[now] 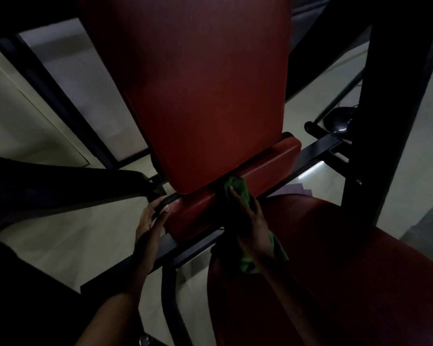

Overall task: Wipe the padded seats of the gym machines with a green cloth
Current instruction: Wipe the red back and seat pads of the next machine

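The green cloth (238, 189) is bunched in the right hand (250, 221), which grips it against the narrow red pad (268, 163) under the tall back pad (198, 83). The left hand (148, 221) rests at that pad's left end, on the black frame (185, 248); whether it grips, I cannot tell. A red seat (335, 270) lies near right, over a pale floor (60, 240) in a dim room.

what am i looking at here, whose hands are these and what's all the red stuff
This is a single picture from a camera worn on a person's head, looking down at their own hands in a dim gym. The red things are the pads of a gym machine: a tall backrest, a small pad under it, and a seat at lower right, all on a black metal frame. The right hand holds a green cloth against the small pad to wipe it. The left hand rests at that pad's left end. Below is a pale floor.
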Motion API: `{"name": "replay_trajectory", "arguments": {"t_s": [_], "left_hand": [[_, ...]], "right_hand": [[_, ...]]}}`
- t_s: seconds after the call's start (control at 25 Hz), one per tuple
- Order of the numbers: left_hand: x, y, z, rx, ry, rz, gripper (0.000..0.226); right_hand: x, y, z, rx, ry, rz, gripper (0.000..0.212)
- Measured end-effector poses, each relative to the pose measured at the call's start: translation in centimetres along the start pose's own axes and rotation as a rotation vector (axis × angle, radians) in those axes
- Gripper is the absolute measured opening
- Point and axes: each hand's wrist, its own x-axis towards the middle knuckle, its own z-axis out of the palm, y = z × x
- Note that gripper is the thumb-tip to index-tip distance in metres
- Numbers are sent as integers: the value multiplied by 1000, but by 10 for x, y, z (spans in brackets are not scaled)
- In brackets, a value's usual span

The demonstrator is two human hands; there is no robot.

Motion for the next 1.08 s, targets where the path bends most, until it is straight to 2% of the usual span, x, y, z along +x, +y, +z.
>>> {"name": "replay_trajectory", "arguments": {"t_s": [0.08, 0.16, 0.2, 0.28, 0.4, 0.48, 0.56, 0.64, 0.68, 0.8, 0.96, 1.08], "left_hand": [[2, -2, 0, 17, -8, 11, 89], [5, -6, 0, 9, -12, 6, 89], [5, -8, -1, 9, -17, 3, 87], [6, -10, -3, 7, -26, 5, 85], [10, -10, -5, 12, -28, 2, 91], [9, -9, -5, -3, -36, -3, 90], [7, -7, -4, -37, -30, -6, 81], [5, -3, -3, -53, -22, -19, 75], [3, -1, -3, -64, -15, -36, 70], [2, 5, -2, -136, 17, -66, 27], [4, 4, 0, -149, 21, -75, 35], [5, 2, 0, -167, 53, -90, 29]], "right_hand": [[18, 7, -27, -42, 129, 97, 57], [60, 38, -53, 14, 192, 329, 53], [76, 46, -60, 73, 158, 468, 53], [94, 55, -62, 187, 93, 552, 58], [90, 49, -55, 145, 146, 524, 56], [75, 35, -50, 140, 163, 421, 53], [57, 19, -38, 143, 84, 330, 57], [36, 6, -16, 164, 13, 315, 58], [25, -3, -4, 204, 0, 330, 58], [-1, -29, 25, 315, 41, 295, 58], [-20, -46, 50, 377, 96, 289, 56], [-41, -63, 75, 380, 86, 291, 58]]}}
